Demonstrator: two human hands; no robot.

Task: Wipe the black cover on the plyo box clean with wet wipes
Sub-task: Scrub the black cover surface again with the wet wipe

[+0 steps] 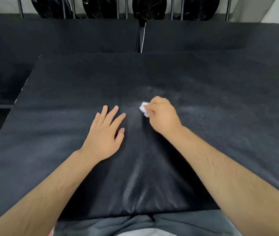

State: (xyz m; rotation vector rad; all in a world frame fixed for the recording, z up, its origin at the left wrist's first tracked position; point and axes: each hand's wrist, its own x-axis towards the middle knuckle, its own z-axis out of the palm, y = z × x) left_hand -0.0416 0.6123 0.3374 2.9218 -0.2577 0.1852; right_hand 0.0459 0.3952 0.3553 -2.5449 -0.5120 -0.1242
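Observation:
The black textured cover (pixel 70 92) of the plyo box fills the middle of the view, with a pale dusty haze on its right half and a shinier patch near me. My right hand (pixel 162 114) grips a crumpled white wet wipe (pixel 144 109) and holds it down on the cover near the centre. My left hand (pixel 105 132) lies flat on the cover just left of it, fingers straight and spread.
Two more black padded boxes (pixel 58 36) (pixel 220 38) stand behind, split by a narrow gap. Black weight plates (pixel 149 7) hang on a metal rack along the back wall. The box's left edge (pixel 21 92) drops to a lower black surface.

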